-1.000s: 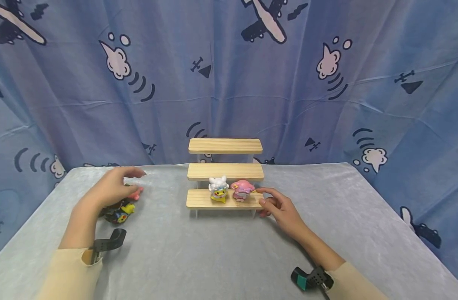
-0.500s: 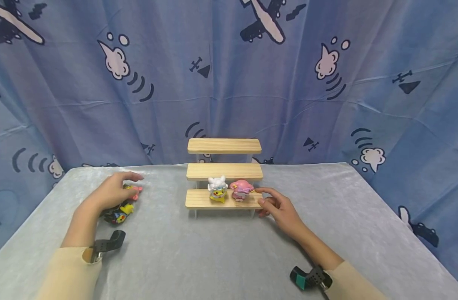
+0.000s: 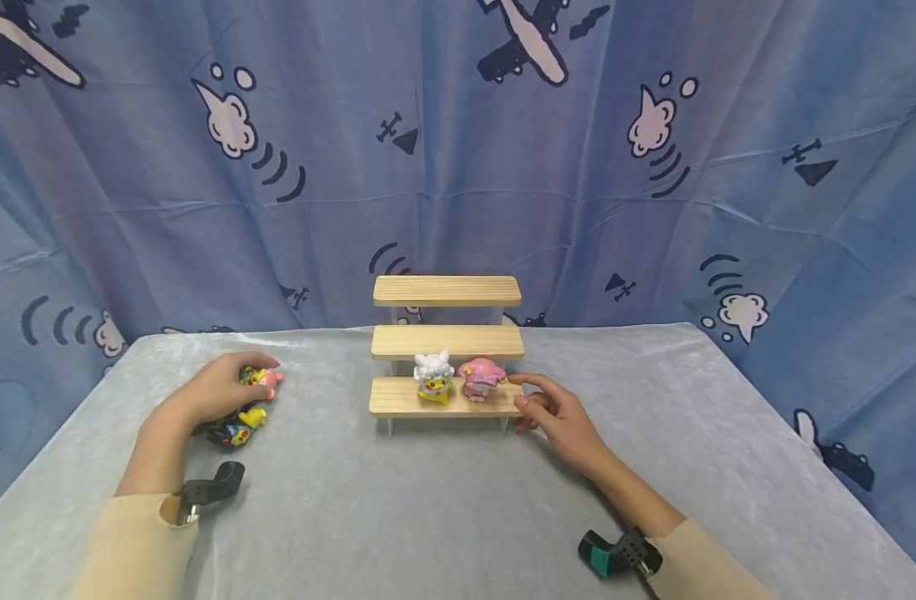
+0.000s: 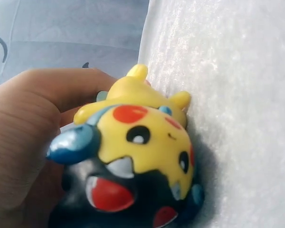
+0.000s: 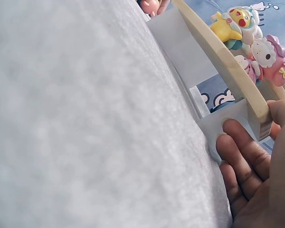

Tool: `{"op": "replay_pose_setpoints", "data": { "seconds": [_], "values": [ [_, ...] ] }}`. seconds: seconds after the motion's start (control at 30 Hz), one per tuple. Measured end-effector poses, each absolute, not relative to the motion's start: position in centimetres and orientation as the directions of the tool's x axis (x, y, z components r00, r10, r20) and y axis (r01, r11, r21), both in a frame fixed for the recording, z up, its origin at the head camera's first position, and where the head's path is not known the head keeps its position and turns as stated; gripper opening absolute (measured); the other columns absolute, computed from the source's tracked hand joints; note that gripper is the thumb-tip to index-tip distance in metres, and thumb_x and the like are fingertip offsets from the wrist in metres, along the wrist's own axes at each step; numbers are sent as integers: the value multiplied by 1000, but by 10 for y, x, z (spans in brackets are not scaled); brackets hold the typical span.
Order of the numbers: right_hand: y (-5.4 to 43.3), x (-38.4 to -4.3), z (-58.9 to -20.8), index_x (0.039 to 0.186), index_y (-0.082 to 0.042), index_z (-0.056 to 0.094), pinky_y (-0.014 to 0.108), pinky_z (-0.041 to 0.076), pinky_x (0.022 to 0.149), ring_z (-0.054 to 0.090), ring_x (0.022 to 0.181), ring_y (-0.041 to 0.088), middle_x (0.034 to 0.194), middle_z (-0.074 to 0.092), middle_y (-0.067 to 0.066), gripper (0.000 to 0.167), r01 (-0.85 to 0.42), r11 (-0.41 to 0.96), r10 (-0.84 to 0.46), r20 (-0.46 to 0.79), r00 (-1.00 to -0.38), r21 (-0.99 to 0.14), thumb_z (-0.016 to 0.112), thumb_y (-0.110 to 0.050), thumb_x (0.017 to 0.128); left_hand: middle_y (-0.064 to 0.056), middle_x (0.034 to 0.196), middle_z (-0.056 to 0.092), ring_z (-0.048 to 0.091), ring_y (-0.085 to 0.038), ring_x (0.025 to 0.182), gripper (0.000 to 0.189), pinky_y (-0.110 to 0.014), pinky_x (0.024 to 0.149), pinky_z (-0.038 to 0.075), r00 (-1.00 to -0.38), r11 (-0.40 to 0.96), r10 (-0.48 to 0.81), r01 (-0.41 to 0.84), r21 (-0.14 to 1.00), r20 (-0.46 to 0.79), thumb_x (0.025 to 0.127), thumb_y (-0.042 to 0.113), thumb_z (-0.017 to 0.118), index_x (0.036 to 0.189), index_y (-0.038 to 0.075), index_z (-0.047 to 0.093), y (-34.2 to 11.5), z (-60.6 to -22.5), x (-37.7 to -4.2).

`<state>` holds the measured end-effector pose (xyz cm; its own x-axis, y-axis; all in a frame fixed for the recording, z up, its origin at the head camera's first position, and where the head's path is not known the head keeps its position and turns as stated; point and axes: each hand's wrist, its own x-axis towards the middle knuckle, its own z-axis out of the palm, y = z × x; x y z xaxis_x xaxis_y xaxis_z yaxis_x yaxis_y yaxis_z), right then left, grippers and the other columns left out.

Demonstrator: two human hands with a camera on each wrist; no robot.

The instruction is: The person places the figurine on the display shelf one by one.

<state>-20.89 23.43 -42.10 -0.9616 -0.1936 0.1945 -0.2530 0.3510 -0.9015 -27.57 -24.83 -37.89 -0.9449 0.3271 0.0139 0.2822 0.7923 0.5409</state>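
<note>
My left hand [image 3: 221,390] is at the table's left, thumb and fingers curled round a small pink, yellow and green figurine [image 3: 268,380]. Beside it lies a yellow figurine in a black hooded costume [image 4: 147,137], large in the left wrist view and hiding the fingertips there. My right hand [image 3: 566,421] grips the right end of the bottom plank of a three-step wooden display stand [image 3: 388,402]; the right wrist view shows its fingers [image 5: 242,159] against the clear leg. On that plank stand a yellow figurine with a white hood [image 3: 434,379] and a pink-hooded figurine [image 3: 480,380].
A pale grey cloth covers the table [image 3: 337,517]. Behind it hangs a blue curtain [image 3: 337,167] with planes and clouds. The stand's middle plank [image 3: 448,342] and top plank [image 3: 447,290] rise in steps toward the curtain. Each wrist wears a black camera mount.
My left hand has come down, its thumb and fingers closing in round the pink, yellow and green figurine. The right hand stays at the stand's end.
</note>
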Motion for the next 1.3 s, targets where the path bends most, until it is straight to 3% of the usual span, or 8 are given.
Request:
{"op": "replay_pose_setpoints", "data": {
  "seconds": [0.43, 0.73, 1.07, 1.3],
  "values": [
    [233, -208, -420, 138, -3, 56, 30, 61, 74, 71, 77, 13, 100, 73, 24, 37, -249, 351, -190, 192, -963, -903, 57, -19, 104, -26, 121, 69, 63, -43, 115, 49, -60, 100, 48, -941, 787, 324, 327, 523, 102, 89, 30, 77, 128, 2, 66, -242, -383, -280],
    [233, -208, -420, 139, -3, 55, 31, 61, 74, 71, 79, 12, 103, 73, 26, 38, -254, 341, -201, 194, -960, -905, 57, -19, 104, -21, 116, 70, 66, -35, 106, 55, -49, 89, 54, -961, 811, 252, 274, 518, 113, 86, 34, 79, 130, 4, 65, -235, -378, -279],
    [235, -208, -422, 137, -2, 56, 32, 62, 74, 71, 80, 9, 100, 75, 22, 37, -272, 349, -183, 220, -958, -897, 57, -19, 104, -19, 120, 68, 67, -35, 111, 57, -34, 82, 55, -968, 757, 193, 251, 604, 161, 88, 37, 77, 132, 3, 62, -224, -375, -282],
    [233, -209, -423, 137, -3, 56, 31, 61, 73, 71, 77, 11, 97, 74, 20, 37, -269, 351, -186, 215, -959, -897, 57, -19, 104, -20, 118, 66, 67, -35, 108, 50, -29, 80, 54, -980, 711, 131, 198, 675, 149, 87, 31, 78, 122, 0, 60, -213, -381, -283]
  ]
}}
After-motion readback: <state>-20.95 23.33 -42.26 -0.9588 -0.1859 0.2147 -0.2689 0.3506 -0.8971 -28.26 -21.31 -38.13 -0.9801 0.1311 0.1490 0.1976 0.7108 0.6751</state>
